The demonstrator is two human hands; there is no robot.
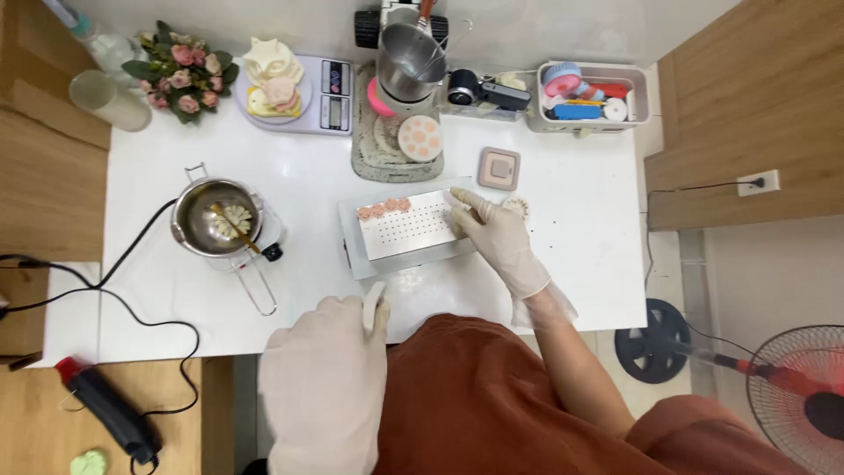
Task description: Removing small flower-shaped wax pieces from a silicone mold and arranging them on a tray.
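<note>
Right gloved hand flat, fingers spread, on right end of white perforated tray; left gloved hand near, pinching small white piece.

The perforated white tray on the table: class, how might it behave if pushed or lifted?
The perforated tray looks thin and flat, so probably light and apt to slide on the glossy table. The small pink pieces sit loose at one end; tilting would likely spill them.

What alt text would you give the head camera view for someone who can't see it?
Gloved right hand rests on the edge of a perforated tray with pink pieces in one corner; gloved left hand holds a small white piece. A pot and scale sit on the white table.
</note>
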